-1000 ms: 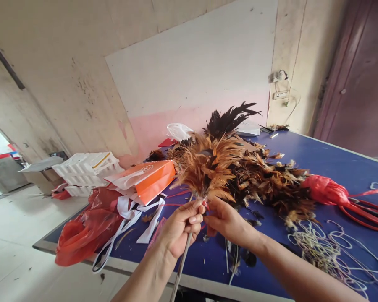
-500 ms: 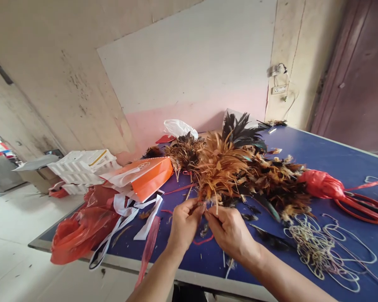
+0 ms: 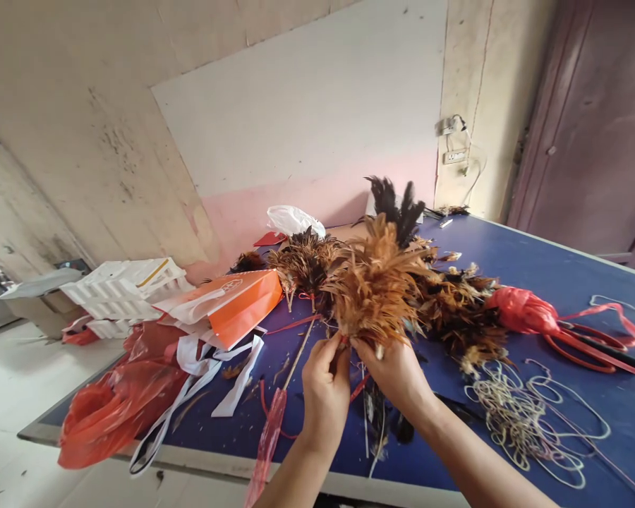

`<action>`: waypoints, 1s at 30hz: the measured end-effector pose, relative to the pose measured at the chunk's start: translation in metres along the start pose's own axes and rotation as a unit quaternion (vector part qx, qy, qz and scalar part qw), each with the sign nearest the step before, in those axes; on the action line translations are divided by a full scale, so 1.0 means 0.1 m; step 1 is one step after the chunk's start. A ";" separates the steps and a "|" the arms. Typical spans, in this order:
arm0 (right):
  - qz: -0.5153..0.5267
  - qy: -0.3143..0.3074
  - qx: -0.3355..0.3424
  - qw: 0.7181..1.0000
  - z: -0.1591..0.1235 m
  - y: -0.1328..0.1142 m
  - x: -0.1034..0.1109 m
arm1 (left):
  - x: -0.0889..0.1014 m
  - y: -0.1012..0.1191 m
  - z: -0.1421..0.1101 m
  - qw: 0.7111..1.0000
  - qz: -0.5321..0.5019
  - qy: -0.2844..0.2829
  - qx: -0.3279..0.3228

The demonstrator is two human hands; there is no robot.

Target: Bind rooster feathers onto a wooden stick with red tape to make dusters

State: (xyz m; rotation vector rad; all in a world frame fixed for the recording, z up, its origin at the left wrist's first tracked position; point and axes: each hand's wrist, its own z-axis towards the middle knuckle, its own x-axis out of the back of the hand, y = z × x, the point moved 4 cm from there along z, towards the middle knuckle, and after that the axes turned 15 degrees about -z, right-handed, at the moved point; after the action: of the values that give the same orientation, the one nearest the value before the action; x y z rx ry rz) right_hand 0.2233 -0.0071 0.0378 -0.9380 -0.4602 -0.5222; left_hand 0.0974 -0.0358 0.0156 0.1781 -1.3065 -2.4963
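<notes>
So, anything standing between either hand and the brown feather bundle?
Nothing visible. The left hand and right hand are both at the base of the feather bundle; the tangled string lies off to the right.

No text, brand or number can be read for certain; the orange-and-white glossy paper bag (image 3: 248, 305) on the blue tabletop (image 3: 508, 257) bears a small white-outlined emblem (image 3: 231, 285) on its upper orange face, with letter-like strokes inside it, too small and slanted to make out
</notes>
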 end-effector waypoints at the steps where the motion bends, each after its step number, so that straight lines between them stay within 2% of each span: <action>1: 0.006 0.002 0.001 1.000 0.01 0.01 0.02 | -0.02 0.02 -0.01 1.000 0.005 -0.007 -0.008; 6: 0.116 0.011 0.002 0.993 0.01 0.01 0.03 | -0.05 0.11 -0.02 1.000 0.003 0.006 0.001; 11: 0.264 -0.013 -0.024 0.964 0.04 -0.03 0.00 | -0.05 0.14 0.02 0.998 -0.054 0.013 0.030; 13: 0.289 -0.004 -0.044 0.956 0.06 -0.03 0.01 | -0.07 0.12 0.02 0.994 -0.091 0.009 0.068; 15: 0.298 -0.012 -0.086 0.951 0.06 0.02 0.00 | -0.09 0.07 0.01 0.978 -0.154 0.010 0.141; 17: 0.306 -0.035 -0.132 0.942 0.05 0.11 -0.04 | -0.11 0.02 -0.01 0.944 -0.239 0.018 0.224; 19: 0.323 -0.066 -0.161 0.930 0.03 0.19 -0.09 | -0.13 -0.01 -0.04 0.893 -0.331 0.017 0.305; 22: 0.364 -0.133 -0.169 0.906 -0.01 0.25 -0.15 | -0.19 -0.01 -0.09 0.793 -0.438 -0.041 0.422; 25: 0.409 -0.207 -0.168 0.873 -0.06 0.22 -0.20 | -0.23 0.06 -0.16 0.710 -0.501 -0.101 0.485; 27: 0.425 -0.217 -0.170 0.862 -0.07 0.21 -0.20 | -0.24 0.10 -0.19 0.676 -0.534 -0.111 0.495; 28: 0.428 -0.211 -0.171 0.862 -0.06 0.21 -0.19 | -0.25 0.11 -0.20 0.669 -0.543 -0.112 0.495; 29: 0.427 -0.203 -0.171 0.865 -0.06 0.21 -0.19 | -0.25 0.12 -0.21 0.673 -0.544 -0.109 0.489; 30: 0.423 -0.197 -0.171 0.868 -0.05 0.21 -0.18 | -0.24 0.12 -0.22 0.691 -0.533 -0.106 0.476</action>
State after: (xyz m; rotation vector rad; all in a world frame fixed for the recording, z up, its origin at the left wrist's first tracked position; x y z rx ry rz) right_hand 0.2224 0.0034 0.0111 -1.4802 -0.2731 0.4193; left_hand 0.1283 -0.0509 0.0119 1.2097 -3.2063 -2.1370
